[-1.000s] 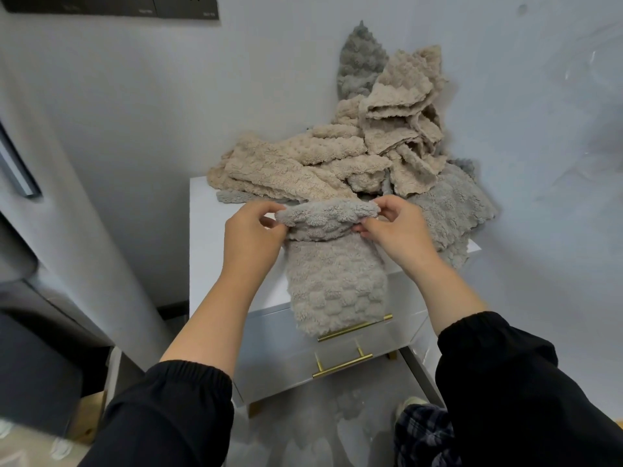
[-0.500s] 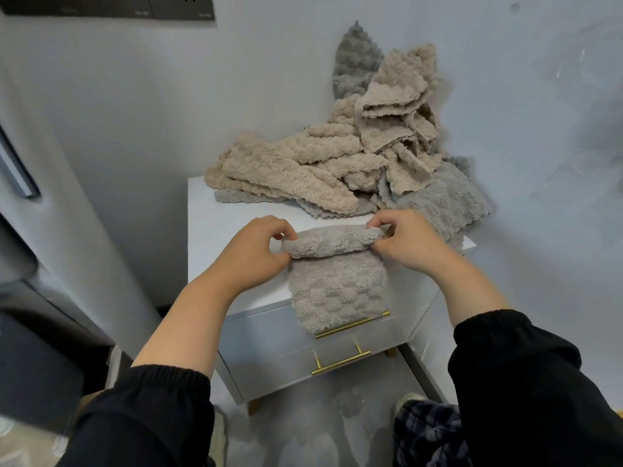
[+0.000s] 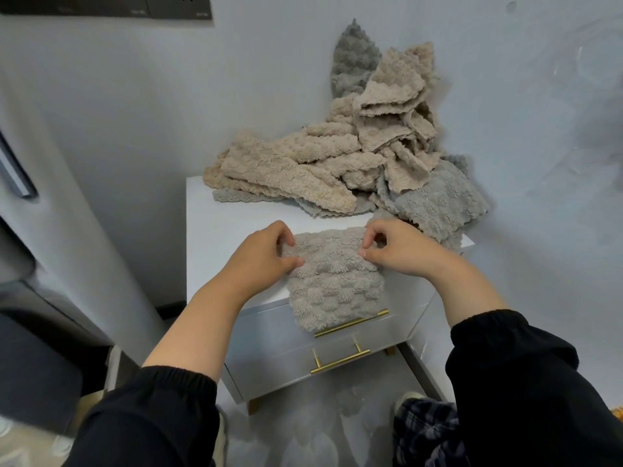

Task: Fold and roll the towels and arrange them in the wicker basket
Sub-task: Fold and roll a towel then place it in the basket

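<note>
Grip status: left grip [image 3: 266, 256] has its fingers curled and thumb forward, pinching the left upper edge of the grey towel [image 3: 337, 288]. Right grip [image 3: 401, 251] mirrors it: fingertips curled onto the right upper edge, thumb pressed on the towel face. Both pinch the same towel, one at each side.

Towel: upper part lies on the desk [image 3: 222, 227] near its front edge, between the two grips. Upper band looks doubled over, thicker than the rest. Lower part hangs over the front edge, down across the top drawer, its hem touching the upper handle [image 3: 350, 323]. Lower handle [image 3: 340, 360] is uncovered, well below the hem.

Behind the grips: loose pile [image 3: 303, 163] of beige and grey towels at the back of the desk, unfolded and tangled. It leans on the wall [image 3: 135, 112], and a grey piece [image 3: 354, 59] stands up against the wall at the top. Right side of the pile overhangs the desk's right edge.

Black sleeves [image 3: 512, 382] are pushed up, forearms bare.
</note>
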Demonstrator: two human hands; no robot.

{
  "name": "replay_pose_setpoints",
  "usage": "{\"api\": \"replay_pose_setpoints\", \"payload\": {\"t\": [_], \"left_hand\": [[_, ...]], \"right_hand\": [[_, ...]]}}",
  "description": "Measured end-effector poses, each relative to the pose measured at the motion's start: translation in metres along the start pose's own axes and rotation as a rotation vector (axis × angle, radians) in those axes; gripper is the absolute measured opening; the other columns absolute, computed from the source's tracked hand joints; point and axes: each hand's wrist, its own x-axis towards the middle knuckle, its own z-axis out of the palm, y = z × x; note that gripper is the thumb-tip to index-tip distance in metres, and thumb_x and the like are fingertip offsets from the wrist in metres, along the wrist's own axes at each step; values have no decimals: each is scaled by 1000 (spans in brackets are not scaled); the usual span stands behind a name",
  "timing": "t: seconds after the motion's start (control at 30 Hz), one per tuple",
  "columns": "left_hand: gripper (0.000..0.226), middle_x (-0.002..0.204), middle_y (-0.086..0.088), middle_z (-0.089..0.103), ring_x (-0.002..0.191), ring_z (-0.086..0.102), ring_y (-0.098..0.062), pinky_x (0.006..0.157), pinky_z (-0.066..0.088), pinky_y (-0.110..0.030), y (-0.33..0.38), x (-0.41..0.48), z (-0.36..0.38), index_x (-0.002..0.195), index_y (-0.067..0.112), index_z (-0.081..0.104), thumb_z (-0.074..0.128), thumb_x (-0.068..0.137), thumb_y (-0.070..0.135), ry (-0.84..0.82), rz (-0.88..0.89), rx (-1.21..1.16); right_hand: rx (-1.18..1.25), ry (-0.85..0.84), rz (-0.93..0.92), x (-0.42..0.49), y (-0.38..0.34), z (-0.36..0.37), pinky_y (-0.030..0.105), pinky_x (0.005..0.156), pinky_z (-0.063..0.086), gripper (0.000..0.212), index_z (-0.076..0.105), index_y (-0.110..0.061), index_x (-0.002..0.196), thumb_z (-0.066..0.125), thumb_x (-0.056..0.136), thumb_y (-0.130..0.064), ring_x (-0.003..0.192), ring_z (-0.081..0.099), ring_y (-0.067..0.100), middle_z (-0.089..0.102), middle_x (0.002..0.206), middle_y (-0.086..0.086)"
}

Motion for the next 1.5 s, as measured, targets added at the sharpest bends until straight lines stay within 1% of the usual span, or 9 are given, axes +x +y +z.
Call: {"api": "replay_pose_setpoints", "payload": {"t": [0.13, 0.23, 0.4, 0.53, 0.73, 0.9, 1.2, 1.37, 1.5], "left_hand": [[61, 114, 1, 53, 105, 51, -18, 85, 36, -24, 0, 1, -5, 135, 24, 44, 74, 81, 26, -100, -33, -22], [68, 111, 4, 46, 108, 50, -17, 87, 35, -21, 3, 2, -7, 139, 23, 44, 77, 79, 24, -95, -53, -38], [25, 71, 6, 60, 68, 55, -13, 61, 40, -19, 7, 3, -6, 94, 14, 68, 80, 73, 10, -25, -34, -124], [28, 79, 6, 64, 74, 56, -12, 65, 42, -20, 8, 8, -1, 87, 19, 67, 80, 68, 5, 95, -16, -181], [29, 94, 3, 59, 87, 52, -15, 77, 44, -31, 6, 16, 10, 91, 19, 63, 72, 70, 1, 386, 119, -79], [33, 93, 5, 48, 84, 44, -14, 65, 28, -24, 7, 17, 13, 89, 14, 57, 60, 68, -11, 447, 176, 28], [40, 102, 0, 56, 97, 45, -14, 77, 34, -19, 0, 5, -7, 93, 17, 62, 46, 75, -15, 87, 184, -31], [35, 94, 3, 58, 98, 51, -11, 78, 33, -17, 7, 0, -8, 61, 27, 65, 54, 89, 10, 102, 138, -109], [27, 100, 6, 57, 100, 49, -8, 82, 30, -18, 7, 3, 1, 60, 21, 62, 71, 84, 30, 130, 155, -42]], "right_hand": [[124, -92, 74, -1, -3, -5, 31, 95, 39, 55, 43, -24, 131, 71, 84, -19, 110, 43, 12, 42, 117, -5], [253, -122, 125, 0, -3, -7, 29, 94, 38, 73, 35, -23, 141, 74, 81, -11, 118, 41, 17, 38, 125, 2], [410, -92, 155, 4, -4, -4, 27, 76, 47, 52, 55, -12, 127, 72, 79, 1, 96, 55, 18, 58, 107, 7], [420, 48, 106, 5, -10, -5, 32, 75, 50, 27, 68, -16, 93, 72, 75, 4, 77, 64, 19, 70, 84, 4], [247, 352, -20, 10, -19, 9, 13, 48, 33, 32, 59, -22, 98, 66, 79, 2, 57, 47, -2, 53, 79, -7], [66, 447, -46, 10, -14, 17, 23, 71, 31, 36, 56, -19, 115, 66, 83, -6, 81, 44, 13, 47, 107, 2], [41, 139, -54, -3, -10, -3, 25, 77, 38, 39, 54, -27, 102, 79, 75, -13, 97, 57, 21, 53, 113, -2], [162, 76, -80, -10, -9, -7, 37, 90, 47, 22, 67, -19, 90, 70, 82, -39, 99, 59, 14, 64, 103, -4], [147, 114, -89, -5, -5, -5, 44, 96, 46, 17, 69, -14, 78, 68, 86, -30, 98, 59, 16, 63, 98, -2]]}}
